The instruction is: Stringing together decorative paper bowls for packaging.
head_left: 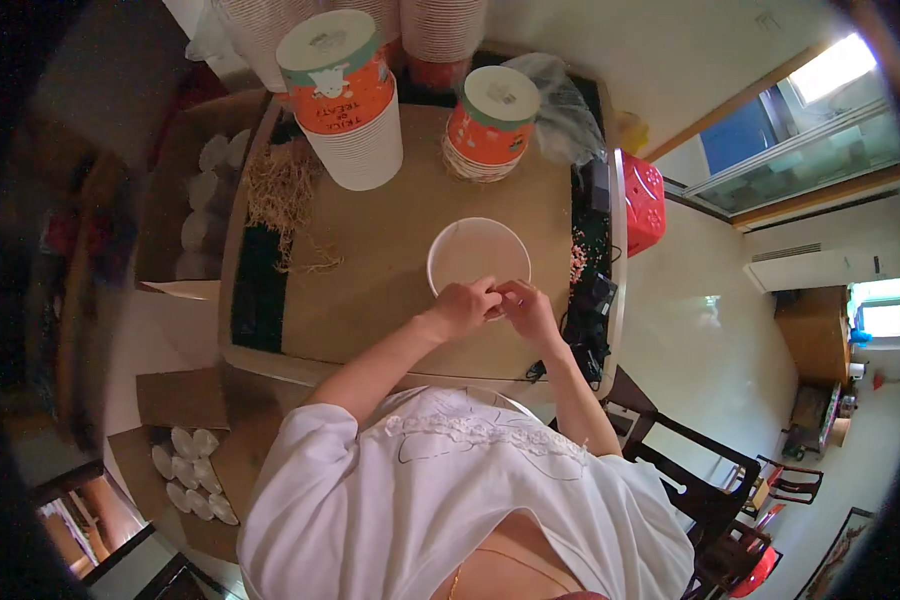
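Note:
A white paper bucket (478, 262) stands on the table in front of me, its round mouth facing up. At its near rim my left hand (462, 308) and my right hand (532, 318) meet, both with fingers closed in a pinch. Whatever lies between the fingertips is too small and covered to make out. Toward the left lies a loose bundle of tan twine (282, 200), strands trailing toward the middle. Beyond the bucket, a tall stack of orange and white paper buckets (355, 140) and a shorter stack (487, 135) stand upside down.
More bucket stacks (445, 30) and a clear plastic bag (560, 110) are at the back. Small pink bits (578, 258) and black cables (588, 335) line the right edge. Cardboard boxes (170, 288) with white items flank the left; a red stool (643, 203) stands right.

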